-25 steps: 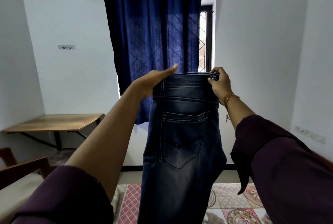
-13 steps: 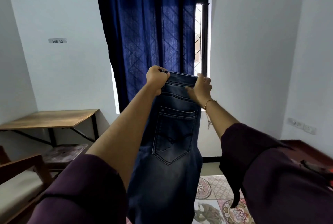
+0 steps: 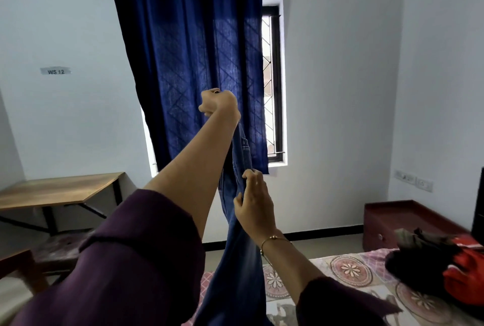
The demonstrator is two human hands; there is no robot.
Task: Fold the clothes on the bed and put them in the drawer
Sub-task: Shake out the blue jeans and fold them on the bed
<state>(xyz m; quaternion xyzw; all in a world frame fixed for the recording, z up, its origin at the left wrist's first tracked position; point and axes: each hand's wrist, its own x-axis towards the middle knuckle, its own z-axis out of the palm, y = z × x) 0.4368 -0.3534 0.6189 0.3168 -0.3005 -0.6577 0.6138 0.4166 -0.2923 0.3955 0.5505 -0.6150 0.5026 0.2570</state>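
Dark blue jeans (image 3: 239,260) hang lengthwise, folded in half, in front of me over the bed (image 3: 348,273). My left hand (image 3: 218,103) grips their waistband, raised high before the curtain. Lower down, my right hand (image 3: 251,200) pinches the jeans' edge near the seat. A pile of black and red clothes (image 3: 440,265) lies on the bed at the right. A dark red drawer unit (image 3: 392,223) stands against the right wall beyond the bed.
A blue curtain (image 3: 193,63) covers most of the window. A wooden table (image 3: 55,189) stands at the left wall, with a wooden chair (image 3: 23,262) nearer me. The bed has a patterned sheet.
The jeans went from spread flat by the waistband to folded lengthwise. My left hand took both waistband ends and rose, while my right hand slid down along the edge.
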